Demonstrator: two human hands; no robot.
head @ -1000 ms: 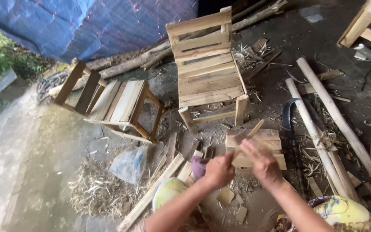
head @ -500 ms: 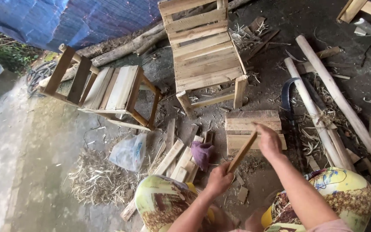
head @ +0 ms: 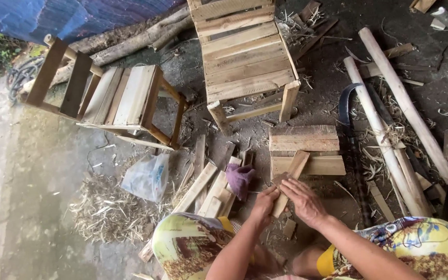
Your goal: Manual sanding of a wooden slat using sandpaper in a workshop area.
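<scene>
My left hand [head: 264, 203] and my right hand [head: 303, 199] both grip a short flat wooden slat [head: 292, 173] held at a slant above the ground, just in front of my knees. Its upper end points toward a low stack of sawn boards [head: 305, 144] lying on the dirt directly beyond it. A purple cloth [head: 239, 179] lies just left of my left hand, on a loose pile of wooden strips [head: 207, 189].
An upright slatted wooden chair [head: 245, 57] stands ahead; another chair [head: 115, 98] lies tipped over at left. Long poles [head: 390, 119] and a dark curved strap [head: 346, 111] lie at right. A plastic bag [head: 147, 176] and shavings [head: 102, 207] sit at left.
The slat has come down from shoulder height toward my knees, and both hands have closed together on its lower end. My view has tilted downward.
</scene>
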